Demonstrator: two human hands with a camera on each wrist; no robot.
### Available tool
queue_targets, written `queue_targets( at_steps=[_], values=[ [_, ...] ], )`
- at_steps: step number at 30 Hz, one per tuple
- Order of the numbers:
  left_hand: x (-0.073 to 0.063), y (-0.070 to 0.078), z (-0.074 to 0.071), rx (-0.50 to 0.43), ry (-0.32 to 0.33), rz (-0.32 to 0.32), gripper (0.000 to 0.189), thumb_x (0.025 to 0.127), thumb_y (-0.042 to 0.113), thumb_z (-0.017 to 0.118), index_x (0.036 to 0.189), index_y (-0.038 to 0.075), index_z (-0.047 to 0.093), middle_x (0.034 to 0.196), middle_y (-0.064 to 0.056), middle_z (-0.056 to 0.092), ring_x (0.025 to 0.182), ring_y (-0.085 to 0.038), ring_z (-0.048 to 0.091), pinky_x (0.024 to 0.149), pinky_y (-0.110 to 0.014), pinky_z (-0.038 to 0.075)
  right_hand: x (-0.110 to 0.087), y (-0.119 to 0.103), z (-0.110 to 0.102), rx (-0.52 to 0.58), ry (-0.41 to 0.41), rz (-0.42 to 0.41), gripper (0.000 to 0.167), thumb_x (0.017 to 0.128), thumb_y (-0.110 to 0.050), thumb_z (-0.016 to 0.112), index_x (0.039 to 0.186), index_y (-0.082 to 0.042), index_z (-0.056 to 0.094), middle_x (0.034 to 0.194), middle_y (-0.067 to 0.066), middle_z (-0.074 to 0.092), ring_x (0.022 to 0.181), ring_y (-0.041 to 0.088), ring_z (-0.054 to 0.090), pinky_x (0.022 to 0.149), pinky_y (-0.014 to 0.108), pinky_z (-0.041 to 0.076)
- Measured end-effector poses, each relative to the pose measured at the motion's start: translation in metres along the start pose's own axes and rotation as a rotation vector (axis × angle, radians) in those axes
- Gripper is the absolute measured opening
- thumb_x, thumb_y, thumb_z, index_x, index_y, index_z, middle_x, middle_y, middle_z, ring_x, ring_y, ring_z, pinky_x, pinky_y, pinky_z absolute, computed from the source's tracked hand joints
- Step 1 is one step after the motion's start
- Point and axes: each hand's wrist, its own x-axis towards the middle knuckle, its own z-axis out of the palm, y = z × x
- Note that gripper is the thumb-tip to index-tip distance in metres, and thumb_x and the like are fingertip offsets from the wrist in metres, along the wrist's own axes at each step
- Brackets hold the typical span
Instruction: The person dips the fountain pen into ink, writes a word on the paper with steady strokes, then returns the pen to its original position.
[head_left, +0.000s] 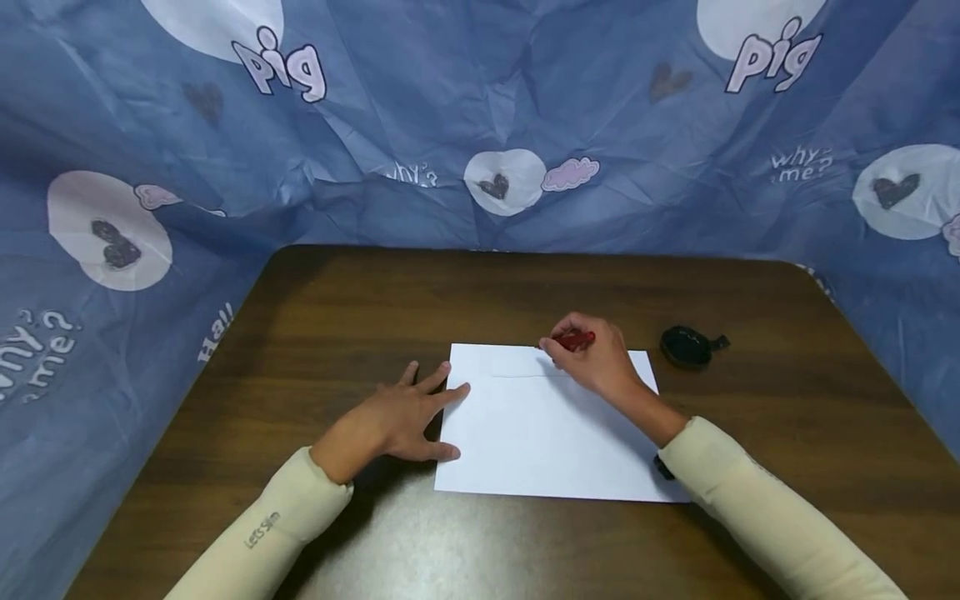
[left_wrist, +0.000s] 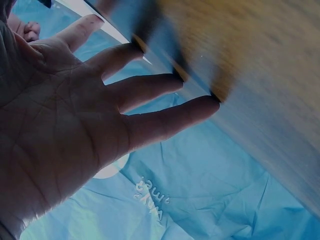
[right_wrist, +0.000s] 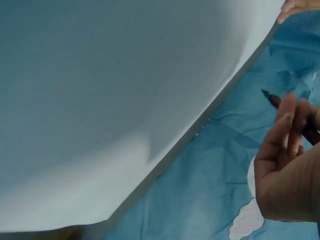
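A white sheet of paper (head_left: 540,442) lies on the brown table, with a thin line (head_left: 525,376) across its upper part. My left hand (head_left: 408,421) is spread at the sheet's left edge, fingertips and thumb over that edge. In the left wrist view the palm and straight fingers (left_wrist: 150,92) of this hand show. Over the upper right of the sheet, my right hand (head_left: 596,354) pinches a red pen (head_left: 576,340). The right wrist view shows the pen's dark tip (right_wrist: 267,93) standing out beyond the fingers, uncapped.
A small round black object (head_left: 686,347) with a short tab stands right of the sheet. A small black item (head_left: 663,468) shows at the right sleeve's cuff. Blue printed cloth (head_left: 420,100) hangs behind the table (head_left: 360,308) and along its sides.
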Motion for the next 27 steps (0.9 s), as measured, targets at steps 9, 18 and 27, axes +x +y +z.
queue_targets(
  at_steps=[9, 18, 27],
  values=[
    [0.001, 0.001, 0.000, 0.008, -0.001, -0.003, 0.087, 0.089, 0.065, 0.062, 0.160, 0.032, 0.023, 0.167, -0.007, 0.002, 0.147, -0.051, 0.004, 0.100, -0.078, 0.024, 0.003, 0.005, 0.002, -0.039, -0.052, 0.029, 0.016, 0.085, -0.023, 0.082, 0.092, -0.011, 0.076, 0.084, 0.003, 0.072, 0.071, 0.017, 0.065, 0.059, 0.032, 0.053],
    [0.000, 0.000, 0.003, 0.008, 0.005, -0.003, 0.087, 0.089, 0.064, 0.063, 0.160, 0.032, 0.024, 0.167, -0.007, 0.004, 0.147, -0.051, 0.006, 0.101, -0.078, 0.024, 0.001, 0.009, 0.003, -0.094, -0.095, 0.024, 0.016, 0.085, -0.022, 0.081, 0.095, -0.009, 0.078, 0.090, 0.003, 0.073, 0.081, 0.019, 0.066, 0.066, 0.032, 0.053],
    [0.000, 0.001, 0.001, -0.005, 0.017, 0.005, 0.087, 0.089, 0.062, 0.065, 0.159, 0.031, 0.026, 0.167, -0.008, 0.005, 0.146, -0.053, 0.006, 0.099, -0.079, 0.025, 0.003, 0.011, 0.004, -0.131, -0.071, 0.001, 0.013, 0.085, -0.022, 0.081, 0.089, -0.010, 0.078, 0.085, 0.001, 0.073, 0.077, 0.017, 0.066, 0.065, 0.032, 0.052]
  ],
)
